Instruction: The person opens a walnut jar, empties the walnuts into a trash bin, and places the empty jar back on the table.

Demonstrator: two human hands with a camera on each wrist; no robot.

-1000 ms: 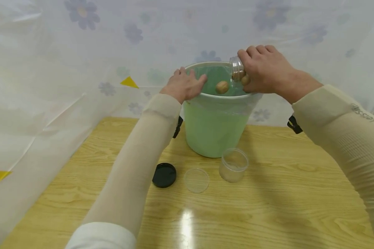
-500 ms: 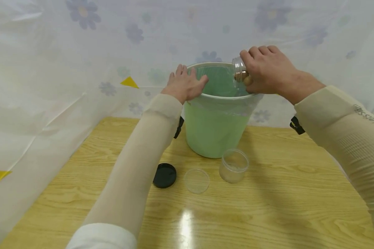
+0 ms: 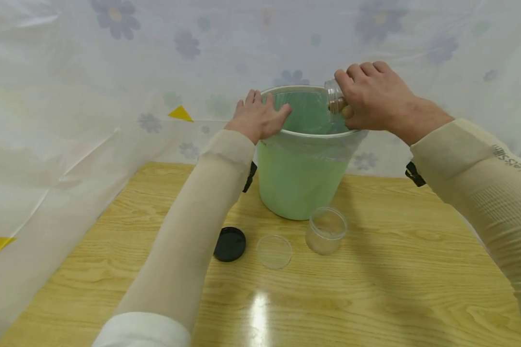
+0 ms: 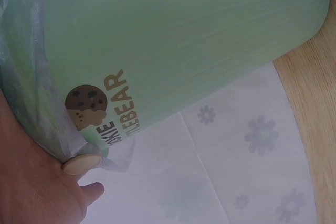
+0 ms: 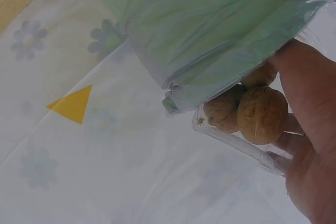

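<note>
My left hand (image 3: 257,119) lies flat-fingered on the green bucket (image 3: 301,178)'s near rim to steady it, while my right hand (image 3: 373,96) grips a clear jar (image 3: 333,96) tipped over its mouth, walnuts (image 5: 247,111) crowding the neck.

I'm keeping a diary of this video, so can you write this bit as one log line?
right hand: holds clear jar tipped over green bin | walnuts at jar mouth | left hand: rests on bin rim | black lid: on table

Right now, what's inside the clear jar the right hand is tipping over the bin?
Walnuts: about three show at the mouth of the clear jar. The right hand covers the rest of it, so the remaining count can't be seen.
</note>
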